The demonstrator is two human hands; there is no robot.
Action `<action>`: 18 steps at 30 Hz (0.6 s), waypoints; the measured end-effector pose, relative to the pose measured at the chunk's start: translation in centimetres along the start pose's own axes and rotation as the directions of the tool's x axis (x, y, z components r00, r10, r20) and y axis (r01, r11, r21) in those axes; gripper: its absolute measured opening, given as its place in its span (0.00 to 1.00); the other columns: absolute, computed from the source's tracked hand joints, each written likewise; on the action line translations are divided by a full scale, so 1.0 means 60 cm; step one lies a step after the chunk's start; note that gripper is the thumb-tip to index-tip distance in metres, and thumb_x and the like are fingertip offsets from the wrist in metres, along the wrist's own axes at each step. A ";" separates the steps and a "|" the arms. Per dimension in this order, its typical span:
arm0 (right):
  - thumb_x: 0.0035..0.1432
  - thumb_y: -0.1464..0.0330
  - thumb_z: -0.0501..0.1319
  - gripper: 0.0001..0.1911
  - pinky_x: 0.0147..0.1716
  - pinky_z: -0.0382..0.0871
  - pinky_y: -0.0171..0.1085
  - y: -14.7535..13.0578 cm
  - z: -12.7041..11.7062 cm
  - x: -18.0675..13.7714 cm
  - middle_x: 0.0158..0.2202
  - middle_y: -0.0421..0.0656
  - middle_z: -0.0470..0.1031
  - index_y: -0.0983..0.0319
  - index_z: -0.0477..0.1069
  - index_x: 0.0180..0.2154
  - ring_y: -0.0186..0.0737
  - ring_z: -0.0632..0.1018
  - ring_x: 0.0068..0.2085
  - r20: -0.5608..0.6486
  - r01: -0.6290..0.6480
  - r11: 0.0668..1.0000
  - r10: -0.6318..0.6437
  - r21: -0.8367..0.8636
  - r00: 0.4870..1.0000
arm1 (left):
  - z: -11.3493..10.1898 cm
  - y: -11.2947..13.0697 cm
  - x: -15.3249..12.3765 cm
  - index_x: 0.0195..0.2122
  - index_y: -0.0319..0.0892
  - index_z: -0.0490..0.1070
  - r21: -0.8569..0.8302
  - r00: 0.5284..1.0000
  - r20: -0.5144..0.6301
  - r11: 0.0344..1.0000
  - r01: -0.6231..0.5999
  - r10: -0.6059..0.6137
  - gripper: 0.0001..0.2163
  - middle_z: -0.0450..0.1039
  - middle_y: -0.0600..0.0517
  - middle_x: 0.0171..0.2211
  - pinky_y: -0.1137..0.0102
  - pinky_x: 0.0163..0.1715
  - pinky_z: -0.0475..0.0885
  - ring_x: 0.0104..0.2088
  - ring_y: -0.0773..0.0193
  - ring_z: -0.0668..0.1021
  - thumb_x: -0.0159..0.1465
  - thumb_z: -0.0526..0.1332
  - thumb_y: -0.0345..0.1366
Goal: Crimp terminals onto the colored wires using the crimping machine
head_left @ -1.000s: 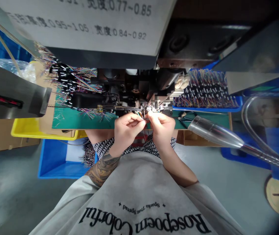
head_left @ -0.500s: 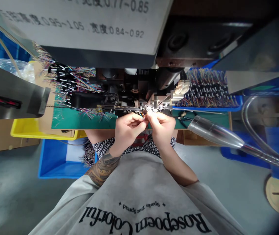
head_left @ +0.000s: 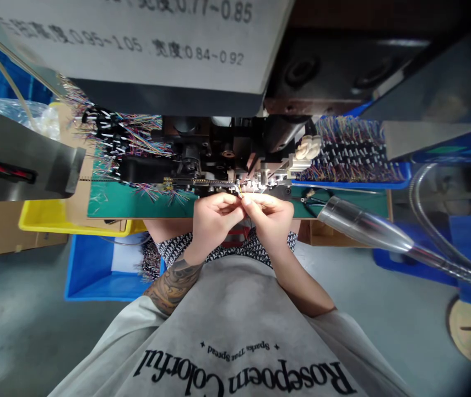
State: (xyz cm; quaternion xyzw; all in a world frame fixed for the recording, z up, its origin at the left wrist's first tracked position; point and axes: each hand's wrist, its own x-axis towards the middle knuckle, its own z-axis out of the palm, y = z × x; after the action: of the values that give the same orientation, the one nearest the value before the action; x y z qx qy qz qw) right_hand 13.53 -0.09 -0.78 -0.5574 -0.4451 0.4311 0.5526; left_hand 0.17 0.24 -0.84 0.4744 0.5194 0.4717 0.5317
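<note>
Sitting at a green mat point(head_left: 140, 207) and holding both bare hands close together over its near edge, just in front of a dark machine point(head_left: 227, 149). Pinching thin coloured wires point(head_left: 239, 191) between the thumb and fingers of the left hand point(head_left: 215, 219), curling that hand's other fingers in toward the palm. Closing the thumb and forefinger of the right hand point(head_left: 271, 219) on the same wires, right beside the left fingertips. Pointing a yellowish length upward from between the fingertips toward the machine's brightly lit metal parts, not being able to tell the number of strands or any contact with the metal. Working below a printed sheet point(head_left: 169, 49) bearing Chinese characters and number ranges. Working between loose wire bundles point(head_left: 109, 129) lying left of the machine and rows of similar bundles lying in a blue tray point(head_left: 407, 176) at the right. Sitting near a silvery tapered fitting point(head_left: 361, 223) pointing in from the right, a yellow bin point(head_left: 74, 223) at the left, and a blue bin point(head_left: 107, 291) below it.
</note>
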 end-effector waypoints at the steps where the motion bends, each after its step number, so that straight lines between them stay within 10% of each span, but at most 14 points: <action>1: 0.56 0.64 0.70 0.07 0.32 0.79 0.39 -0.001 -0.001 -0.001 0.33 0.41 0.86 0.57 0.87 0.35 0.38 0.83 0.31 -0.001 0.013 1.000 -0.013 -0.009 1.000 | 0.000 0.000 0.000 0.31 0.41 0.81 0.006 1.000 -0.002 1.000 -0.005 0.005 0.03 0.84 0.51 0.29 0.72 0.30 0.81 0.29 0.63 0.84 0.59 0.71 0.33; 18: 0.59 0.63 0.68 0.13 0.22 0.63 0.33 0.001 0.002 0.007 0.16 0.36 0.67 0.60 0.83 0.24 0.29 0.67 0.20 -0.050 -0.047 0.996 0.051 0.081 0.997 | 0.008 0.004 -0.003 0.30 0.41 0.76 -0.104 0.994 0.024 0.989 -0.102 0.105 0.05 0.80 0.53 0.30 0.70 0.36 0.82 0.33 0.64 0.84 0.58 0.71 0.32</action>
State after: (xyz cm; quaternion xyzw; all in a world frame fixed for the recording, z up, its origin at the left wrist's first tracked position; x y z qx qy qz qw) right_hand 13.53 0.33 -0.83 -0.5567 -0.3989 0.4474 0.5751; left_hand 0.63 0.05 -0.56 0.4794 0.4614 0.5177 0.5378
